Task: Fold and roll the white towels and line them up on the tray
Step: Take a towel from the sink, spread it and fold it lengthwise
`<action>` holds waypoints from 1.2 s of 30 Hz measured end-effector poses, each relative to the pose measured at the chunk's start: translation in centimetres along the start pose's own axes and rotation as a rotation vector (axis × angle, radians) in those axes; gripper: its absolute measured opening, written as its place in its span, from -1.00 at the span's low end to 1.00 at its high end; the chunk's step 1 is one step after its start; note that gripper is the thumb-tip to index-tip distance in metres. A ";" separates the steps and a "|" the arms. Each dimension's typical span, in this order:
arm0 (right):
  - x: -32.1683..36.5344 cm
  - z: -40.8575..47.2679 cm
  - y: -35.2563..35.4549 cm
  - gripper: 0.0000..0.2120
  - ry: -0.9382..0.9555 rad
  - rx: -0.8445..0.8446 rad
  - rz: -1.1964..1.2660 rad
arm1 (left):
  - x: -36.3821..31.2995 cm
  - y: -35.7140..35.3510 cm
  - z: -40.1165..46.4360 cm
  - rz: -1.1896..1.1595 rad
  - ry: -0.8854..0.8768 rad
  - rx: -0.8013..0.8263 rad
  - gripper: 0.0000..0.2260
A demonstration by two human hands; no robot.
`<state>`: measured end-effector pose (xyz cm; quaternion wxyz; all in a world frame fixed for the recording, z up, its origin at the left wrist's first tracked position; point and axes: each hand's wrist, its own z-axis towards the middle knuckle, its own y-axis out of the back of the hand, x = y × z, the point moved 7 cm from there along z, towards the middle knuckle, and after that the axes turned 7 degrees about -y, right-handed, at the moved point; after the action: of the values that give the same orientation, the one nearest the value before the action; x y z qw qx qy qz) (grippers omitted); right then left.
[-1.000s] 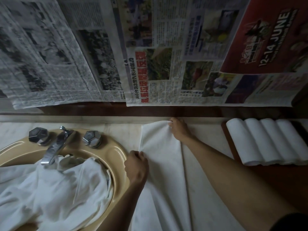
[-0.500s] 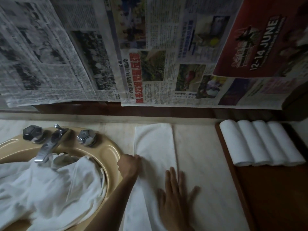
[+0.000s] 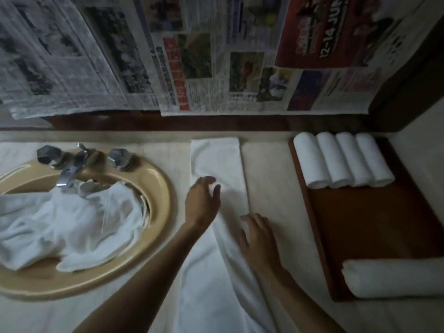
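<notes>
A white towel (image 3: 219, 164) lies folded into a long narrow strip on the pale counter, running from the back wall toward me. My left hand (image 3: 203, 203) rests on its left side with loosely bent fingers. My right hand (image 3: 258, 239) lies flat on the strip's right edge, nearer to me. To the right, a brown wooden tray (image 3: 365, 227) holds several rolled white towels (image 3: 341, 159) in a row at its far end. Another rolled towel (image 3: 394, 277) lies crosswise at its near end.
A beige sink (image 3: 153, 227) with a chrome tap (image 3: 70, 167) sits at the left, filled with a heap of loose white towels (image 3: 60, 224). Newspaper sheets (image 3: 192, 56) cover the wall behind the counter. A dark cabinet edge (image 3: 408, 87) stands at the far right.
My left hand let go of the towel's left edge and now lies on the strip. My right hand came back from the far corner to press flat on the near part.
</notes>
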<state>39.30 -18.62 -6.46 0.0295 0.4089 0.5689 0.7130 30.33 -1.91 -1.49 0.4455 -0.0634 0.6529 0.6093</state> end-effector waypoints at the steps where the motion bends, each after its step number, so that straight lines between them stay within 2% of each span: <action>1: -0.1 -2.2 0.7 -0.83 -0.021 -0.014 0.034 | -1.1 -0.9 -2.1 0.004 -0.083 0.057 -0.86; 2: -0.1 -4.4 1.0 -0.90 -0.035 0.001 0.045 | -1.7 -2.2 -4.2 0.027 -0.147 0.134 -0.87; 6: -0.4 -11.4 0.0 -0.66 -0.038 0.201 -0.025 | -1.0 -6.9 -9.0 0.210 -0.325 0.348 -0.83; 8: -0.5 -13.4 -0.1 -0.66 -0.020 0.250 -0.106 | -0.3 -7.5 -9.7 0.255 -0.315 0.369 -0.71; 11: -1.8 -14.7 0.2 -0.75 -0.122 0.314 -0.170 | -0.5 -7.3 -9.3 0.276 -0.302 0.383 -0.64; 13: -2.5 -15.4 0.3 -0.70 -0.170 0.397 -0.192 | -0.7 -7.3 -9.0 0.305 -0.291 0.392 -0.62; 19: -1.4 -16.9 1.2 -0.62 -0.164 0.509 -0.324 | -0.9 -7.5 -8.8 0.364 -0.248 0.432 -0.61; 23: 2.3 -17.3 2.2 -0.66 -0.103 0.553 -0.116 | -1.2 -7.0 -8.3 0.391 -0.244 0.474 -0.61; 25: 5.0 -17.5 2.1 -0.62 -0.087 0.585 0.037 | -1.5 -6.6 -8.1 0.380 -0.242 0.516 -0.60; 27: 6.9 -18.0 0.7 -0.63 -0.114 0.677 0.194 | -1.4 -6.1 -8.0 0.352 -0.250 0.548 -0.60; 30: 8.0 -19.3 -1.9 -0.89 -0.030 0.928 0.282 | -0.4 -4.5 -9.1 0.285 -0.238 0.471 -0.60; 32: 6.6 -18.9 -2.7 -0.79 -0.065 1.000 0.350 | 1.0 -2.4 -11.3 0.184 -0.135 0.303 -0.58; 34: 4.9 -16.3 -2.5 -0.76 -0.147 0.899 0.400 | 2.7 -0.2 -15.0 0.083 0.024 0.140 -0.59; 36: 3.9 -11.9 -1.8 -0.81 -0.094 0.638 0.338 | 4.3 1.1 -18.8 0.017 0.163 0.055 -0.60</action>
<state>28.60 -25.34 -6.04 -0.1916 0.5183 0.6850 0.4749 17.59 -15.66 -6.16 0.3872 -0.0949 0.7039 0.5879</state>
